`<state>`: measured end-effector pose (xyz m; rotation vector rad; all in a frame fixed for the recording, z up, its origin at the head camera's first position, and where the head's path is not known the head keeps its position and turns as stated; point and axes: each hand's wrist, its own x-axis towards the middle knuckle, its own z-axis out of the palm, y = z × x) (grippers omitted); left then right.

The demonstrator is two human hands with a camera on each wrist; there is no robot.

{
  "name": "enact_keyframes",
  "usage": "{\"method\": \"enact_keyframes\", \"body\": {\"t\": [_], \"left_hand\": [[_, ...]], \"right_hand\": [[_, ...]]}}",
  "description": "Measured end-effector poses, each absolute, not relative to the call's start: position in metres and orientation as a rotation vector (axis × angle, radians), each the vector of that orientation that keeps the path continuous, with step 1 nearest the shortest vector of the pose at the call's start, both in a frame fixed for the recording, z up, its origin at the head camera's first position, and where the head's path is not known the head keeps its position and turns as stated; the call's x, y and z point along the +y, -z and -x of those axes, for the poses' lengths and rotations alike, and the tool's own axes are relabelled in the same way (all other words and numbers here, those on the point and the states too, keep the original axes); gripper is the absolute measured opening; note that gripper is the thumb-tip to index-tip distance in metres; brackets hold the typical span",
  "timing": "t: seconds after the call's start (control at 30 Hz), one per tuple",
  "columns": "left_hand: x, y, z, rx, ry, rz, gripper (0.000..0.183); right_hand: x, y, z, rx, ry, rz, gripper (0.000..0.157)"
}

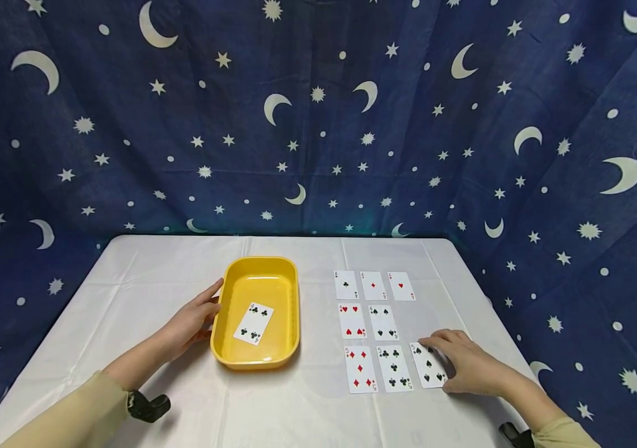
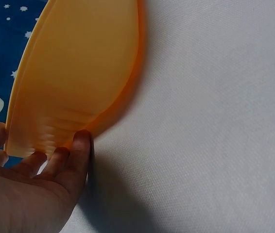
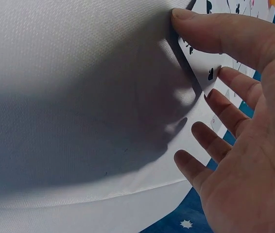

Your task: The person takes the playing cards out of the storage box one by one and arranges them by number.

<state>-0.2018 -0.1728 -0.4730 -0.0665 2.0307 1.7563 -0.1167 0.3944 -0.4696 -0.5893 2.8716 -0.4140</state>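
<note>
At the left side of a yellow tray [image 1: 297, 311], my left hand [image 1: 192, 320] grips its wall. The left wrist view shows the thumb at the rim and the other fingers against the outer side of the tray [image 2: 79, 58]. One four of clubs [image 1: 253, 323] lies tilted inside the tray. On the right, my right hand [image 1: 472, 364] holds the five of spades [image 1: 426, 364] by its edges between thumb and index finger. In the right wrist view the other fingers of my right hand [image 3: 239, 145] are spread beyond that card [image 3: 200, 63].
Left of the five of spades lie the five of clubs [image 1: 394, 369] and five of diamonds [image 1: 360, 369]. Behind them are the four of hearts [image 1: 352, 321] and four of spades [image 1: 383, 322], then a row of aces [image 1: 373, 286]. A star-patterned curtain [image 1: 318, 124] surrounds the white table [image 1: 273, 410].
</note>
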Motion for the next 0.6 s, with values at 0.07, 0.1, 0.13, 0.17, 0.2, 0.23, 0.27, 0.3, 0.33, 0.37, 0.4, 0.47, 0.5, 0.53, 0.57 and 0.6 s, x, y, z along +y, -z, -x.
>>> {"method": "enact_keyframes", "body": {"t": [0.07,0.1,0.13,0.17,0.2,0.23,0.27,0.3,0.33,0.37,0.4,0.47,0.5,0.53,0.57,0.6], "left_hand": [[-0.1731,0.4732,0.2020,2.031,-1.756,0.063,0.068],[-0.1731,0.4731,0.2021,2.030,-1.757,0.065,0.068],[-0.1731,0.4731,0.2023,2.030,-1.757,0.064,0.068],[-0.1731,0.4730,0.2025,2.029,-1.758,0.064,0.068],[-0.1730,0.4730,0.2026,2.029,-1.757,0.065,0.068],[-0.1728,0.4729,0.2026,2.030,-1.756,0.065,0.068],[-0.1727,0.4728,0.2026,2.030,-1.755,0.066,0.068],[-0.1725,0.4728,0.2026,2.031,-1.754,0.066,0.068],[-0.1725,0.4730,0.2027,2.030,-1.754,0.065,0.068],[-0.1725,0.4731,0.2027,2.029,-1.754,0.066,0.068],[-0.1726,0.4732,0.2027,2.027,-1.755,0.066,0.068],[-0.1731,0.4735,0.2030,2.024,-1.756,0.064,0.068],[-0.1733,0.4737,0.2031,2.024,-1.755,0.064,0.068],[-0.1735,0.4739,0.2031,2.024,-1.754,0.066,0.068],[-0.1737,0.4740,0.2033,2.027,-1.752,0.065,0.068],[-0.1737,0.4742,0.2034,2.029,-1.750,0.066,0.068]], "right_hand": [[0.3943,0.4700,0.1168,2.865,0.413,0.582,0.088],[0.3942,0.4701,0.1169,2.861,0.413,0.578,0.088],[0.3942,0.4699,0.1170,2.856,0.411,0.573,0.088],[0.3942,0.4696,0.1173,2.852,0.409,0.566,0.088],[0.3942,0.4692,0.1175,2.849,0.410,0.563,0.088],[0.3938,0.4687,0.1175,2.843,0.411,0.552,0.088],[0.3936,0.4682,0.1175,2.839,0.411,0.548,0.088],[0.3936,0.4681,0.1178,2.837,0.410,0.545,0.088],[0.3937,0.4681,0.1182,2.837,0.408,0.544,0.088],[0.3939,0.4682,0.1186,2.837,0.405,0.545,0.088],[0.3938,0.4682,0.1188,2.837,0.403,0.545,0.088],[0.3939,0.4688,0.1195,2.841,0.392,0.548,0.088],[0.3940,0.4691,0.1198,2.844,0.387,0.550,0.088],[0.3938,0.4690,0.1198,2.844,0.386,0.550,0.088],[0.3935,0.4689,0.1197,2.845,0.385,0.549,0.088],[0.3933,0.4688,0.1196,2.845,0.384,0.547,0.088]]}}
